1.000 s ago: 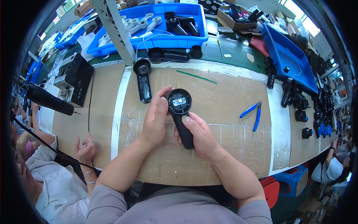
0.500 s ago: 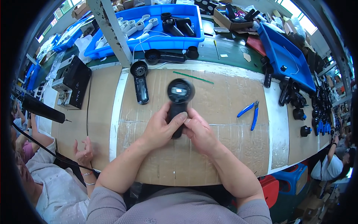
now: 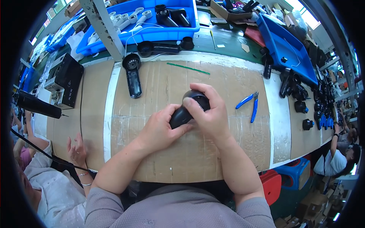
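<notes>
A black hair-dryer-shaped housing (image 3: 180,117) with a round head and a handle is held above the cardboard-covered bench (image 3: 182,159). My left hand (image 3: 154,131) wraps around its handle, at the lower left. Over the round head, my right hand (image 3: 215,114) grips with the thumb on top and fingers around the far side. The fingers hide much of the head. A similar black housing (image 3: 134,81) with a round grille lies to the left. Blue-handled side cutters (image 3: 254,111) rest on the cardboard to the right. Beyond my hands lies a thin green strip (image 3: 188,68).
A blue tray (image 3: 159,35) of white and black housings stands behind a white post (image 3: 102,26). Another blue tray (image 3: 285,49) and several black parts (image 3: 300,106) line the right. At left are a black box (image 3: 64,79), a power screwdriver (image 3: 40,104) and a co-worker's hand (image 3: 77,150).
The housing has tilted, with its grille side turned out of view. My right hand has moved from the handle up onto the round head. The whole view has shifted slightly.
</notes>
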Available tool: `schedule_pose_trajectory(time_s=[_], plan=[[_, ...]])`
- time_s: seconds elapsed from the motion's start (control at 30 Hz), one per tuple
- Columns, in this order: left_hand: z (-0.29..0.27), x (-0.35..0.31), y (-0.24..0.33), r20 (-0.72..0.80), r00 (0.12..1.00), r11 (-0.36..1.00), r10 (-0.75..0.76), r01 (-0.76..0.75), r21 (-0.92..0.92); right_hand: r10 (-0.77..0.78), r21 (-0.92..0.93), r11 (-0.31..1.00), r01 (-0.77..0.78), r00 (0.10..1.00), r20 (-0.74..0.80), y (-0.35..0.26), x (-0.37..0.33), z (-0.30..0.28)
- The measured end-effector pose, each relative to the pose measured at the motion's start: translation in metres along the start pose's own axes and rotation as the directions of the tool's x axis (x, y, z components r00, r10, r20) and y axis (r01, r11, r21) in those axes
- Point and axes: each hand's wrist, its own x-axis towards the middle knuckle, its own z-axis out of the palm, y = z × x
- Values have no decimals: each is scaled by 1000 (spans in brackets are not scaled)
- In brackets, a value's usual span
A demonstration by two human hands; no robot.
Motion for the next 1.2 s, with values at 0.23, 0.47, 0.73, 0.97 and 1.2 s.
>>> schedule_pose_trajectory(time_s=[0.23,0.47,0.73,0.97,1.2], plan=[[-5,2,12,262,927,950,-268,300,-91,57,50,997,-56,998,-18,5,-2,2],[13,-6,1,120,985,984,-121,103,148,373,200,900,-387,922,107,-14,3,0],[19,-8,12,47,992,953,-117,99,286,322,102,940,-326,945,46,-17,-1,1],[3,-1,16,334,876,887,-348,422,-185,355,125,921,-369,927,124,-6,5,-1],[11,-4,8,127,984,992,-126,122,39,372,188,904,-384,923,98,-8,6,-1]])
